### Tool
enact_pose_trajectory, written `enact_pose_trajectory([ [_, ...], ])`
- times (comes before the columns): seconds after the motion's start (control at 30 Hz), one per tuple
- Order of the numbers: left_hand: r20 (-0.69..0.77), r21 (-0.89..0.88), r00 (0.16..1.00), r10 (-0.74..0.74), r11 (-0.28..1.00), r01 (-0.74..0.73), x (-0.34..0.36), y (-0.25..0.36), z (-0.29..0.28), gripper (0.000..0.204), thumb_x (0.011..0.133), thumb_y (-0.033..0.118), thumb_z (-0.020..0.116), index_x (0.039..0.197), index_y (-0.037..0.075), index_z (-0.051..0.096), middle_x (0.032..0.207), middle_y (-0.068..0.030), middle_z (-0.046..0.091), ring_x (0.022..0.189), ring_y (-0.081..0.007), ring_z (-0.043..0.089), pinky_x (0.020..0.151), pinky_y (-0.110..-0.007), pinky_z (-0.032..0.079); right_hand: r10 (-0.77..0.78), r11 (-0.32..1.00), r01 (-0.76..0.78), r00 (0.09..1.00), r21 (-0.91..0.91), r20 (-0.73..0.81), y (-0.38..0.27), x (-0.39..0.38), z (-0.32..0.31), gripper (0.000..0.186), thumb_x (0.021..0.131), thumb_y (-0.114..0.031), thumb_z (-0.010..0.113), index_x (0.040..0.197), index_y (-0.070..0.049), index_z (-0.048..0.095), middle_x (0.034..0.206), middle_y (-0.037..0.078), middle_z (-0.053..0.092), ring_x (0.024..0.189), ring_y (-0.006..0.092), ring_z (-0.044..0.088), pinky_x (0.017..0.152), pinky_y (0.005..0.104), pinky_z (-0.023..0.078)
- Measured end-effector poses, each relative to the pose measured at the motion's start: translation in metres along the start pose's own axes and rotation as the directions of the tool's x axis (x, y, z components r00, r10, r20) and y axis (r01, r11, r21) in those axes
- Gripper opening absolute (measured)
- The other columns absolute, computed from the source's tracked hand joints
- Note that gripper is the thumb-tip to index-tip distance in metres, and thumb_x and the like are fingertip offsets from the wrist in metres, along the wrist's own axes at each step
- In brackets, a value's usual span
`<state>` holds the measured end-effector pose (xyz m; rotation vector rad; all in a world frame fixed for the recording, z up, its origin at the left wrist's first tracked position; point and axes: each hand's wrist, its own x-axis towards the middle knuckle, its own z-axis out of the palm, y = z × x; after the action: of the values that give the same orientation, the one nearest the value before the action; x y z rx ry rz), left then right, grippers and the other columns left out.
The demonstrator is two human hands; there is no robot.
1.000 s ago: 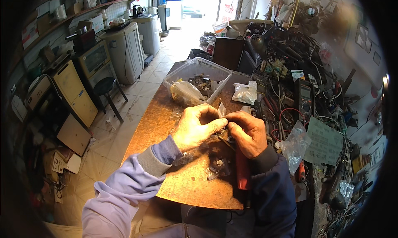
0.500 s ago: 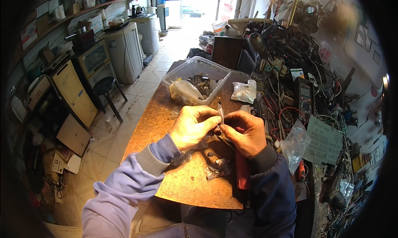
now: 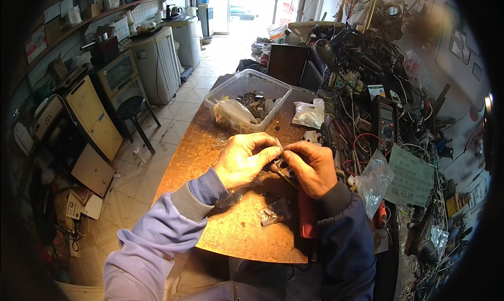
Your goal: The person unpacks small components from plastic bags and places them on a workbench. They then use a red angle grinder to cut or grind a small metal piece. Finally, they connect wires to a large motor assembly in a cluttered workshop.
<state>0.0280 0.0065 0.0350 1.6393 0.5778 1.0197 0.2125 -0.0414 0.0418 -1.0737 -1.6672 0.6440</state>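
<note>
In the middle of the frame, the left hand (image 3: 242, 159) and right hand (image 3: 315, 170) meet, each with thumb and forefinger brought nearly together, the other fingers curled; they appear to pinch one small item (image 3: 282, 147) between them, mostly hidden by the fingertips and too small to identify. The work seems to be partway: the item is up in the fingers above the counter (image 3: 231, 240), not set down, and whether any part of it is finished cannot be told. Just below the hands, a small transparent packet (image 3: 274, 213) with small pieces showing in it lies on the wood, apart from both hands; farther up, the transparent bin (image 3: 277, 110) holds many loose parts and bags, and a white packet (image 3: 308, 114) sits to its right. As for room, the broadest uncovered wood runs left of the left hand to the slanting left edge, and below it to the front edge, at the lower middle. The right side is tighter: a red grip (image 3: 307, 214) lies beside the right sleeve, and a crumpled plastic bag (image 3: 374, 183), a multimeter (image 3: 387, 120) and a tangled heap of cords (image 3: 362, 65) crowd the right of the frame.
</note>
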Motion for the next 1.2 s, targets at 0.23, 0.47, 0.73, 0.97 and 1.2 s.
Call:
enact_pose_trajectory([
  [0.23, -0.003, 0.111, 1.000, 0.014, 0.994, -0.013, 0.000, 0.004, -0.002, 0.013, 0.092, 0.009, 0.060, 0.096, -0.003, 0.063, 0.082, -0.0044, 0.066, 0.073, -0.0094, 0.063, 0.067, -0.024, 0.053, 0.048, 0.999, -0.049, 0.998, 0.021, 0.035, -0.011, 0.000, 0.001, 0.014, 0.085, -0.005, 0.066, 0.095, 0.005, 0.067, 0.077, 0.010, 0.067, 0.069, 0.0100, 0.061, 0.063, 0.0257, 0.049],
  [0.47, 0.008, 0.073, 0.997, -0.078, 0.994, 0.077, -0.002, 0.009, 0.000, 0.013, 0.092, 0.010, 0.061, 0.096, -0.003, 0.062, 0.081, -0.0046, 0.066, 0.073, -0.0089, 0.062, 0.066, -0.024, 0.053, 0.030, 0.999, -0.029, 0.999, -0.047, 0.041, -0.008, -0.001, 0.000, 0.013, 0.084, -0.005, 0.064, 0.093, 0.004, 0.068, 0.076, 0.011, 0.067, 0.068, 0.0133, 0.062, 0.063, 0.0276, 0.049],
  [0.73, 0.029, 0.129, 0.998, -0.056, 0.990, 0.052, -0.002, 0.005, -0.001, 0.011, 0.092, 0.009, 0.059, 0.092, -0.001, 0.061, 0.079, -0.0046, 0.065, 0.071, -0.0090, 0.063, 0.063, -0.024, 0.053, -0.030, 0.993, 0.033, 0.999, -0.116, 0.031, -0.004, 0.000, 0.002, 0.012, 0.083, -0.006, 0.064, 0.089, 0.004, 0.067, 0.074, 0.014, 0.066, 0.066, 0.0189, 0.065, 0.061, 0.0297, 0.050],
  [0.97, 0.073, 0.152, 0.993, -0.091, 0.985, 0.079, -0.002, 0.005, 0.000, 0.011, 0.090, 0.009, 0.059, 0.091, -0.002, 0.060, 0.078, -0.0051, 0.064, 0.069, -0.0104, 0.063, 0.063, -0.025, 0.052, -0.112, 0.945, 0.085, 0.991, -0.316, -0.069, -0.007, -0.001, 0.005, 0.008, 0.079, -0.005, 0.066, 0.083, 0.002, 0.065, 0.074, 0.014, 0.066, 0.063, 0.0224, 0.065, 0.059, 0.0305, 0.050],
  [1.2, 0.027, 0.180, 0.996, -0.089, 0.980, 0.083, -0.002, 0.006, 0.001, 0.013, 0.088, 0.010, 0.060, 0.090, -0.003, 0.061, 0.075, -0.0043, 0.064, 0.068, -0.0094, 0.060, 0.063, -0.025, 0.051, -0.235, 0.944, 0.223, 0.972, -0.244, -0.018, -0.004, -0.001, 0.006, 0.014, 0.075, 0.004, 0.065, 0.088, -0.001, 0.062, 0.075, 0.013, 0.062, 0.066, 0.0258, 0.064, 0.060, 0.0316, 0.050],
])
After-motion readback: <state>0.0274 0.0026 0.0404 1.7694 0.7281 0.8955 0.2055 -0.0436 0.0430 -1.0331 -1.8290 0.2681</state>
